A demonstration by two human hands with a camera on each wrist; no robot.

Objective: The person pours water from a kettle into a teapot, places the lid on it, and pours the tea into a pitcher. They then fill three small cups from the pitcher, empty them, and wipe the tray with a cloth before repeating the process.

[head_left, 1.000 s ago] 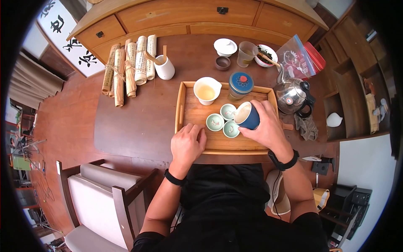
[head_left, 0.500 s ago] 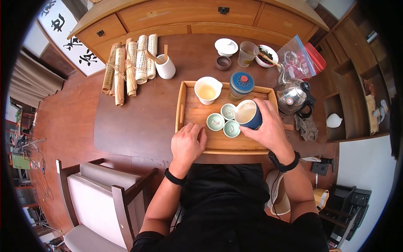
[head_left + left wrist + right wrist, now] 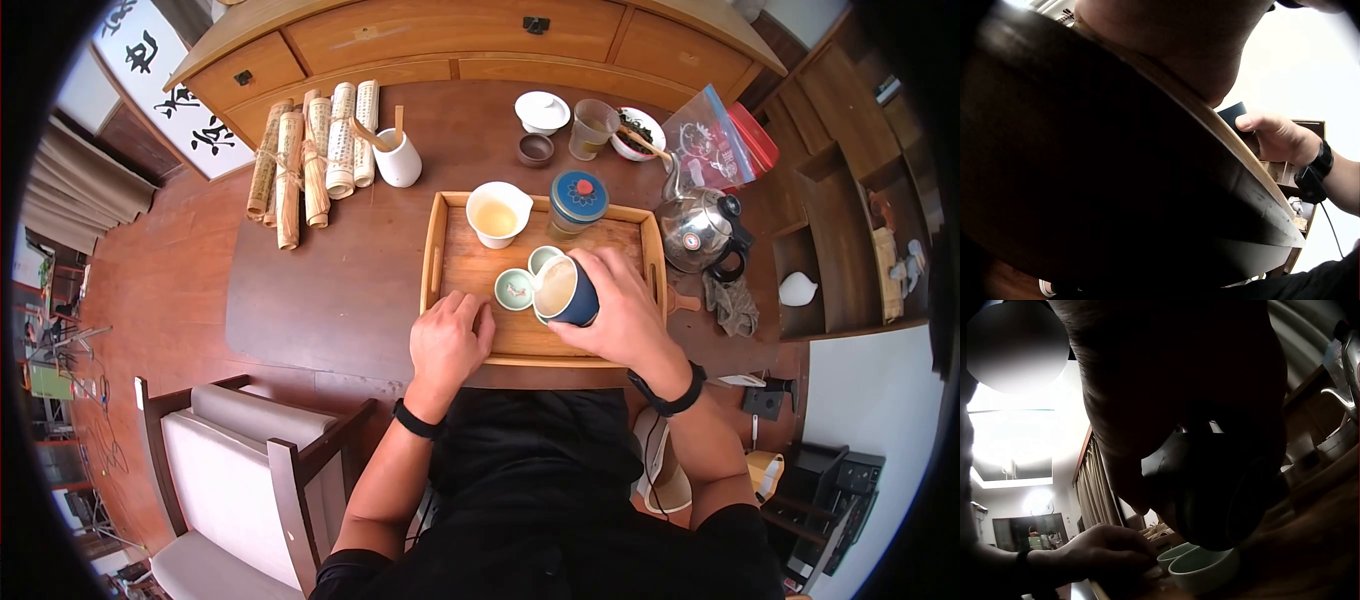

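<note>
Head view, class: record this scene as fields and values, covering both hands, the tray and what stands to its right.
Right hand: grips a dark-blue, pale-lined round cup, tilted over small pale-green round cups
Left hand: rests at the near-left corner of a rectangular wooden tray
Tray also holds: white spouted pitcher with amber liquid; round jar with blue lid
Right of tray: silver metal kettle with black handle

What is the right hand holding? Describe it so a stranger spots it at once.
On the brown table sits a wooden tray with green cups. Over them, the right hand holds a larger, tilted cup; its dark-blue outside sets it apart from the green ones.
</note>
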